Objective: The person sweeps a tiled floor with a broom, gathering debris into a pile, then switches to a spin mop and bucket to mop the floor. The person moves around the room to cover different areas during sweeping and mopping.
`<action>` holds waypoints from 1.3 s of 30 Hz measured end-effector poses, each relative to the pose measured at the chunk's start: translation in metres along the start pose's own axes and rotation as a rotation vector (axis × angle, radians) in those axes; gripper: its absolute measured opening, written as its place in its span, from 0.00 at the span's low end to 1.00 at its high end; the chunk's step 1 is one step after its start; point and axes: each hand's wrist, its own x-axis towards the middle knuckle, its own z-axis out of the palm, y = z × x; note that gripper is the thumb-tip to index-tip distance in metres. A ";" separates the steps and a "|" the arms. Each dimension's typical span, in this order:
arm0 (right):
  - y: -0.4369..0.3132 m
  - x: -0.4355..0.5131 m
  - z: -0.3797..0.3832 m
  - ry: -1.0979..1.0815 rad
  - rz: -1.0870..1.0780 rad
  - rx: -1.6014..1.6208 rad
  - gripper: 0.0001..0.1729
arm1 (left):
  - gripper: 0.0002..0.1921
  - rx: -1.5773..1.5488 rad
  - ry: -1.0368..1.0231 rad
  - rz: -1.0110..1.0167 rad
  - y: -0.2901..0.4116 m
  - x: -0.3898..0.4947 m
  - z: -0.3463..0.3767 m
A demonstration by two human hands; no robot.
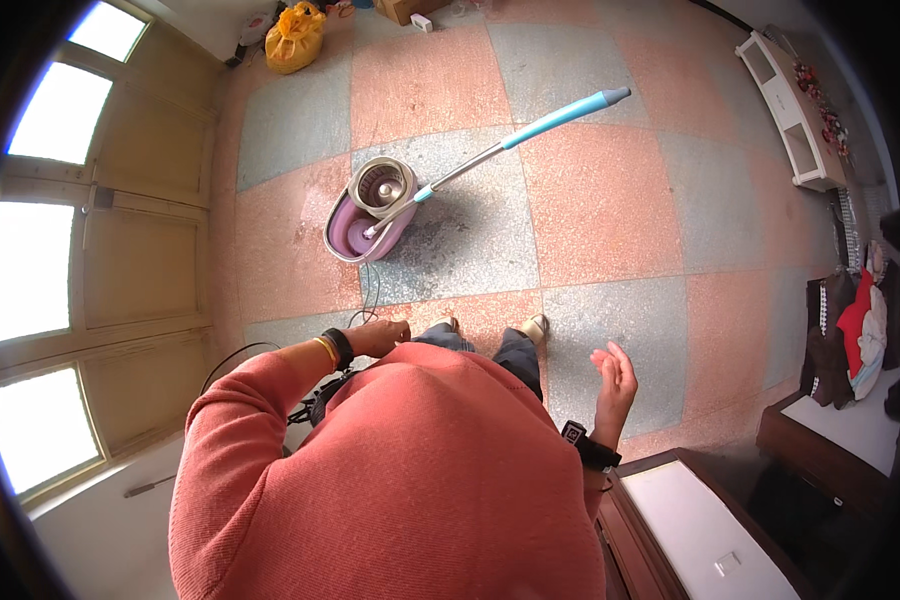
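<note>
My left hand [381, 337] hangs at my front left, near the hem of my red sweater; its fingers are curled and a thin black cable lies beside it. Whether it holds anything is not visible. On the right, my right hand [616, 379] is held away from my body with fingers apart and nothing in it. In front of me on the floor stands a purple spin-mop bucket [333, 232] with a round metal spin basket [385, 189]. A mop with a blue-and-metal handle [555, 122] stands in the bucket's purple basin, its handle leaning to the right, touched by neither hand.
A yellow bag [295, 41] and a cardboard box [401, 9] lie at the far side. Wooden doors [146, 262] run along the left. A white shelf unit [787, 112] and clothes [862, 330] are at right. Low tables [705, 525] stand at lower right.
</note>
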 end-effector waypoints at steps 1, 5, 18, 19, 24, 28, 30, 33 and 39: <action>0.000 0.018 -0.008 -0.039 -0.020 0.039 0.16 | 0.18 -0.042 0.048 -0.020 0.008 0.009 0.001; -0.006 0.084 -0.043 -0.130 -0.030 -0.042 0.17 | 0.10 -0.073 0.227 0.096 0.049 0.014 0.017; -0.053 0.274 0.037 -0.316 0.140 0.207 0.35 | 0.13 -0.395 0.346 0.016 0.038 0.056 0.030; -0.054 0.291 0.051 -0.317 0.130 0.265 0.39 | 0.14 -0.380 0.318 -0.005 0.034 0.057 0.026; -0.052 0.381 0.115 -0.337 0.197 0.344 0.51 | 0.15 -0.449 0.378 -0.086 0.020 0.022 0.016; -0.040 0.440 0.162 -0.231 0.200 0.342 0.46 | 0.14 -0.625 0.482 -0.125 0.018 -0.006 0.027; -0.042 0.457 0.188 -0.242 0.215 0.463 0.42 | 0.15 -0.584 0.541 -0.165 0.025 -0.010 0.034; -0.069 0.453 0.230 -0.200 0.187 0.566 0.21 | 0.14 -0.966 0.689 -0.217 0.048 -0.011 0.043; -0.192 0.342 0.372 -0.904 -0.296 0.645 0.10 | 0.16 -0.965 0.730 -0.401 0.089 -0.013 0.027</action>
